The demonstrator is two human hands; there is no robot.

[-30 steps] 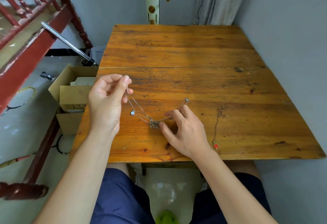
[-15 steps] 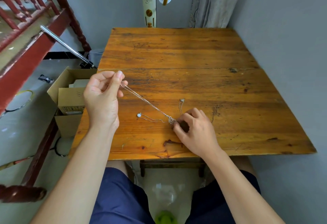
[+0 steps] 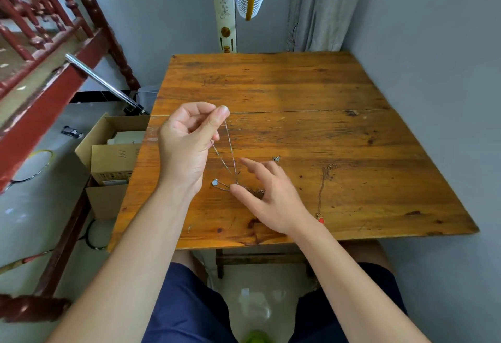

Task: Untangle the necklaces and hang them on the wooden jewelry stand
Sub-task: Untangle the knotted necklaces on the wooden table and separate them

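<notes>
Fingers (image 3: 221,113) on chain (image 3: 231,150) near table edge (image 3: 206,242)

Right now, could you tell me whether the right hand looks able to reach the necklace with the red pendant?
Probably yes: the red-pendant necklace lies on the table just right of the right hand, nothing between them; the left hand pinches the silver chain.

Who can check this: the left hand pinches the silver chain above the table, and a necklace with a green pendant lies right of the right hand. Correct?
Not quite: the head view shows the pendant on that necklace is red, not green. The left hand does pinch the silver chain above the table, and the necklace does lie right of the right hand.
</notes>
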